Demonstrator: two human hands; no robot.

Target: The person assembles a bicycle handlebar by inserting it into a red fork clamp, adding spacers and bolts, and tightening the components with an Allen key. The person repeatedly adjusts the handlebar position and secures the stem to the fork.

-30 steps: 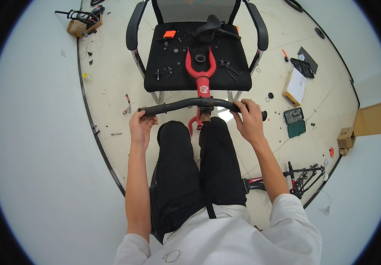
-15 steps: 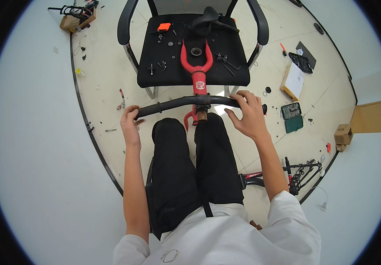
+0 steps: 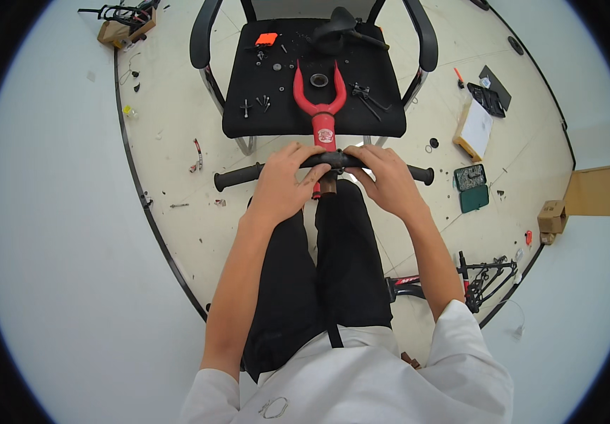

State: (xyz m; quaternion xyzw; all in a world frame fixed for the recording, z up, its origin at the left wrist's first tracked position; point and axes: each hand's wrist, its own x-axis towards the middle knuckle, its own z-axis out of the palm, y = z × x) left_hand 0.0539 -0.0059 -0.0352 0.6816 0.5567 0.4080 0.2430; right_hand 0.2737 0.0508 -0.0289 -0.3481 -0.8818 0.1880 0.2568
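Observation:
A black bicycle handlebar lies crosswise over my knees, joined at its middle to a red bicycle fork. The two prongs of the fork rest on the chair seat and point away from me. My left hand is wrapped round the bar just left of the centre clamp. On the other side of the clamp, my right hand grips the bar with the thumb below. Both ends of the bar stick out past my hands. Part of the clamp is hidden by my fingers.
A black chair ahead holds a bicycle saddle, an orange item, a metal ring, a multi-armed tool and several bolts. On the floor at right lie a green case, a white-topped box and a bicycle frame.
My left hand has moved inward from the bar's left end to beside the clamp. My right hand has also slid inward. The left end of the bar has come into view.

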